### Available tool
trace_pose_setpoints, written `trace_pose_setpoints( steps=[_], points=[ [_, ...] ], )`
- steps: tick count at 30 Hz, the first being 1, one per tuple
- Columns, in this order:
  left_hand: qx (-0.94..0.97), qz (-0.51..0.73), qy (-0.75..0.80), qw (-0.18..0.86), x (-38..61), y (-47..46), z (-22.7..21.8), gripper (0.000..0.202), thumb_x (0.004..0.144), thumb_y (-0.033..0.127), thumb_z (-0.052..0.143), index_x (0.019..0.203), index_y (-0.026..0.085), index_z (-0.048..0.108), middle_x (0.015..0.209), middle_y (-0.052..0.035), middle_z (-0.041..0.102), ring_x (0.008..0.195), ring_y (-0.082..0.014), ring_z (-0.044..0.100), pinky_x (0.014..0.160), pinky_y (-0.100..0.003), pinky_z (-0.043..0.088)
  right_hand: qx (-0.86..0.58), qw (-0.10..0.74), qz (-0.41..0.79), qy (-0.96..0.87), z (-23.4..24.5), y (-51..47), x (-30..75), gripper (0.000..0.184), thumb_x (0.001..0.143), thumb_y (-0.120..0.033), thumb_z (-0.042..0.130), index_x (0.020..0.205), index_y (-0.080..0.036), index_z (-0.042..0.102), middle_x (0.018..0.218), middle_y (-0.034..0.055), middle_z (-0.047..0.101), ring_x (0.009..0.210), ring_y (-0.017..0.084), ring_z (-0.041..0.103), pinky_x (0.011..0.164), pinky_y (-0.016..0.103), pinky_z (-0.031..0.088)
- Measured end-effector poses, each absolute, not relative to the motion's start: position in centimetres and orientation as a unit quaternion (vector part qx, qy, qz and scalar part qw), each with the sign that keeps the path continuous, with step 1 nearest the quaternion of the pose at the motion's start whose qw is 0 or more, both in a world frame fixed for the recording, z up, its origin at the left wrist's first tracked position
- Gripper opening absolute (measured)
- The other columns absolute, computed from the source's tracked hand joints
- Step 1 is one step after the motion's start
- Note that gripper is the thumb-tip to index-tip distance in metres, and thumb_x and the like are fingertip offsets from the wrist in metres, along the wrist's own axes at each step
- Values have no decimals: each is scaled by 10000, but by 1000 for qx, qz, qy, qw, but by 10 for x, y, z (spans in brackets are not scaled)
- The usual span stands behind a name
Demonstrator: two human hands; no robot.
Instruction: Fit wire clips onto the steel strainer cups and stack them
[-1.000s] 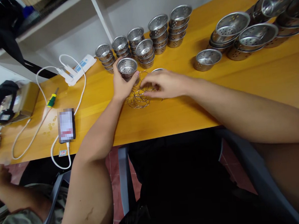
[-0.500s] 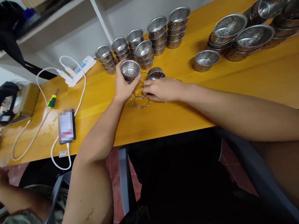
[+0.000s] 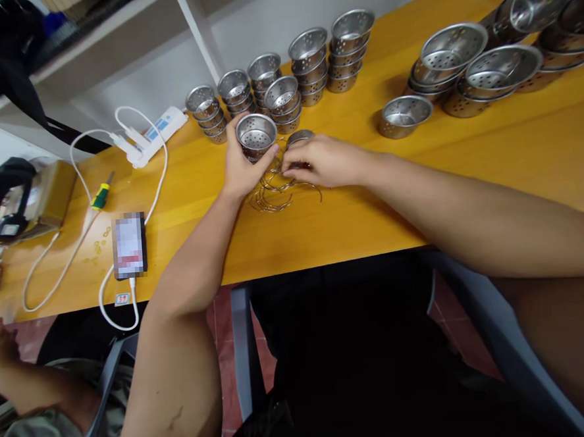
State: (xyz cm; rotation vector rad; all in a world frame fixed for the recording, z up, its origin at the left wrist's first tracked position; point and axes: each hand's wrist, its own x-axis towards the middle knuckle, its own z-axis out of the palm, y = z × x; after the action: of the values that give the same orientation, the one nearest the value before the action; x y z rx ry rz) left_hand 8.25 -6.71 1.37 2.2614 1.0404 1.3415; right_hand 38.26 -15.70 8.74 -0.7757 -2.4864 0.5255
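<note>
My left hand (image 3: 243, 163) is wrapped round a perforated metal cup (image 3: 256, 133), thumb on its near side, its open mouth tipped toward me. Just to the right, the fingers of my right hand (image 3: 313, 161) are bent together over a heap of thin wire rings (image 3: 275, 196). Whatever lies between those fingertips is too small to make out. Behind my right hand stands another metal cup (image 3: 299, 137), mostly hidden by the hand.
Several stacks of perforated cups (image 3: 307, 53) line the back of the table (image 3: 351, 221); larger perforated cups (image 3: 452, 47) crowd the right. On the left are a power strip (image 3: 161, 134), a green-yellow screwdriver (image 3: 101, 196), cables and a phone (image 3: 129, 245). A co-worker's arm (image 3: 40, 385) shows lower left.
My right hand has lifted slightly up and right, covering more of the cup behind it. A curved wire beneath it shows more plainly. My left hand keeps its cup, raised slightly.
</note>
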Motion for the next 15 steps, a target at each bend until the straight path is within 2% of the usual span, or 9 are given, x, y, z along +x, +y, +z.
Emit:
trace_pose_setpoints(
  steps=[5, 9, 15],
  points=[
    [783, 472, 370, 166, 86, -73, 18, 1166, 942, 1106, 825, 1789, 414, 421, 1824, -159, 654, 1787, -412, 696, 1607, -645, 498, -284, 254, 204, -902, 90, -157, 386, 198, 1257, -367, 726, 1175, -244, 857, 1178, 118, 899, 1091, 317, 804, 1082, 459, 615],
    [791, 465, 367, 155, 87, -76, 22, 1168, 964, 1124, 776, 1835, 435, 415, 1826, -144, 661, 1782, -399, 714, 1600, -637, 522, -312, 295, 221, -876, 92, -162, 386, 331, 1276, -542, 751, 1213, -237, 861, 1076, 102, 857, 986, 287, 768, 1012, 437, 647],
    [794, 463, 359, 164, 86, -76, 21, 1119, 971, 1099, 805, 1800, 433, 460, 1787, -133, 696, 1734, -400, 755, 1564, -647, 577, -371, 385, 243, -809, 92, -166, 384, 586, 1279, -825, 703, 1460, -295, 874, 1094, 116, 820, 1011, 331, 770, 965, 496, 719]
  ],
)
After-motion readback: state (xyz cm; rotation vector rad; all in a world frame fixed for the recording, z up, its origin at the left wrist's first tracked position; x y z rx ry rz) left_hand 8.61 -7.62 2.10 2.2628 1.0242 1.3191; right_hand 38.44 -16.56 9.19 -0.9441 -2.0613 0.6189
